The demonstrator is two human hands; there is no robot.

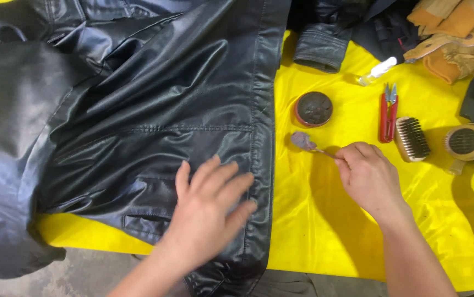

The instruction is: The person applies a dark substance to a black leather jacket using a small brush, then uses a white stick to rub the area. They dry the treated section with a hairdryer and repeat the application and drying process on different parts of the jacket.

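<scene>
A black leather jacket (154,104) lies spread over the yellow table cover (308,220). My left hand (209,212) rests flat on the jacket's front panel near its edge, fingers apart. My right hand (369,179) pinches the thin handle of a small applicator brush (304,142), whose dark tip hovers over the yellow cover just right of the jacket's edge. A round tin of dark polish (313,109) sits open just beyond the brush tip.
Red thread snips (388,113), a bristle brush (412,138) and a hair dryer (471,142) lie at the right. A small clear bottle (377,71), more dark garments (325,47) and tan gloves (457,38) sit at the back. The table's front edge is near me.
</scene>
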